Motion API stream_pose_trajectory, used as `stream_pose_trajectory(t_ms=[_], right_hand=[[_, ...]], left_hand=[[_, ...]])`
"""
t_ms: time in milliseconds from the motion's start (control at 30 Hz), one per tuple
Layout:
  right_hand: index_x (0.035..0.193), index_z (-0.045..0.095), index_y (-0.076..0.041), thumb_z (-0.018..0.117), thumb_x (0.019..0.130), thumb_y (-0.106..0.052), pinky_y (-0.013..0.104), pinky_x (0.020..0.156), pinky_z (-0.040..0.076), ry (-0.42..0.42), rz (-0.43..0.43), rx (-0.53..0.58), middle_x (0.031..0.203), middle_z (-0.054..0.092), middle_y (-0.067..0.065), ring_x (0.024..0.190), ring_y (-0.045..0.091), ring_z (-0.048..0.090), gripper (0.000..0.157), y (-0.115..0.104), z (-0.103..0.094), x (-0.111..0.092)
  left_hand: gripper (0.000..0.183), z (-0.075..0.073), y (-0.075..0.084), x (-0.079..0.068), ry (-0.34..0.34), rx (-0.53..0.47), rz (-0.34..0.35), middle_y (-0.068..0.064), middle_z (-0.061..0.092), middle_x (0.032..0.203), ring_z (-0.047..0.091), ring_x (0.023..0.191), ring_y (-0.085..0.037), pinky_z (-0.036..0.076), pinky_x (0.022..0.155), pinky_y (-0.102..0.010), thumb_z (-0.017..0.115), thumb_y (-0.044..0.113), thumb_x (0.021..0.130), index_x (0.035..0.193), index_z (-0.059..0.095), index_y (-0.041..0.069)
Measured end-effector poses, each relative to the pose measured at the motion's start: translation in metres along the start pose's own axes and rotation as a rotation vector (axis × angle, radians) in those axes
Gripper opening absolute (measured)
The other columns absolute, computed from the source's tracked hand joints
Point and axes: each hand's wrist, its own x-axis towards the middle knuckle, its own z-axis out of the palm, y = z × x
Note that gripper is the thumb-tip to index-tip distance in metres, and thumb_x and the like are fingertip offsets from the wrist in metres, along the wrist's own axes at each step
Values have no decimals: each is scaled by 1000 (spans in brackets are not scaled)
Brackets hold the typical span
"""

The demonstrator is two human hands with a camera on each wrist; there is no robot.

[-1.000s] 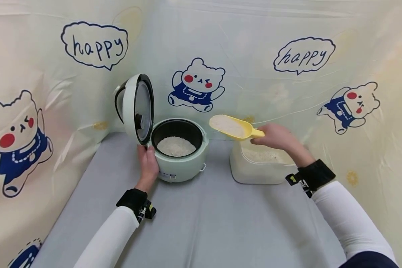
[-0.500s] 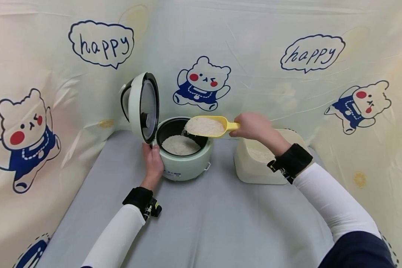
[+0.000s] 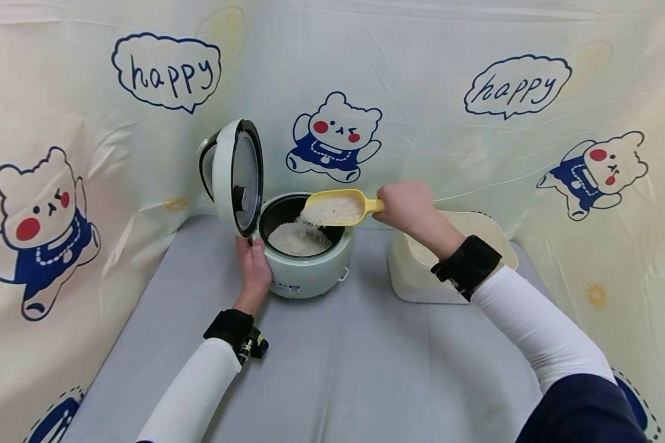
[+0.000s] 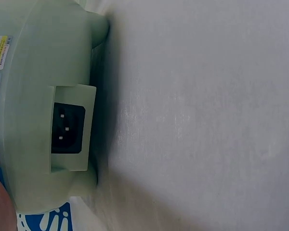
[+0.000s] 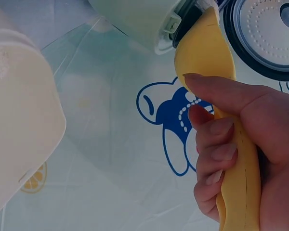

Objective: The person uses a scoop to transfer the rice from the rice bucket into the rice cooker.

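Yellow scoop (image 3: 335,208) tipping over rice cooker (image 3: 305,246), rice (image 3: 298,237) spilling into pot. My right hand (image 3: 401,206) clenching scoop handle, fingers wrapped round it. My left hand (image 3: 252,271) resting on cooker's near left side, fingers straight. Lid (image 3: 235,175) standing open behind it. Cream rice bin (image 3: 454,289) sitting right of cooker on grey table (image 3: 332,357).

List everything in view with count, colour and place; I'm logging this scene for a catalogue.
rice cooker: 1, pale green, lid up, on the table, centre
rice: white, in the cooker pot and on the scoop
scoop: 1, yellow, tilted over the pot
container: 1, cream, right of the cooker
table: 1, grey
backdrop: 1, cream, blue bear prints
left hand: 1, against the cooker's side
right hand: 1, grips the scoop handle
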Motion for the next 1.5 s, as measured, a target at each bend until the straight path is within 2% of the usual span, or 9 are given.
stream_pose_trajectory(t_ms=[267,433,600,800,1200,1500], right_hand=[[70,64,-13,67,83,-28,31,42,29,56,8,-26,57,47,2,56,23,49,20,-5,4,0],[68,62,-13,65,85,-27,32,43,31,93,-16,-32,56,45,2,55,24,49,22,-9,6,0],[69,62,-12,64,86,-26,33,44,36,143,-40,-37,56,48,3,53,24,49,21,-12,11,1],[74,64,-10,63,87,-19,34,46,40,164,-57,-40,59,55,5,54,24,50,16,-15,12,0],[83,68,-8,64,89,-18,31,48,42,244,-68,-82,61,58,6,55,23,51,13,-17,13,-1],[89,69,-7,68,89,-19,30,53,45,327,-80,-139,64,60,9,57,24,51,12,-18,15,-2]], left_hand=[[55,1,0,-1,12,-4,7,-23,40,146,35,131,-24,23,113,-45,35,-3,90,144,36,-8],[55,2,0,0,18,-17,19,-22,40,147,35,131,-22,23,113,-42,35,-4,90,145,36,-6],[56,1,0,1,19,-19,18,-20,39,147,35,132,-20,23,113,-40,35,-5,89,145,36,-5],[56,1,0,0,11,-7,4,-20,38,148,34,132,-20,23,114,-41,35,-4,90,146,35,-5],[56,3,1,0,21,-11,-36,-20,39,148,35,131,-21,23,114,-42,35,-2,90,146,34,-5],[59,2,2,-1,15,-20,-38,-20,37,150,34,133,-20,22,114,-39,34,-2,89,148,31,-4]])
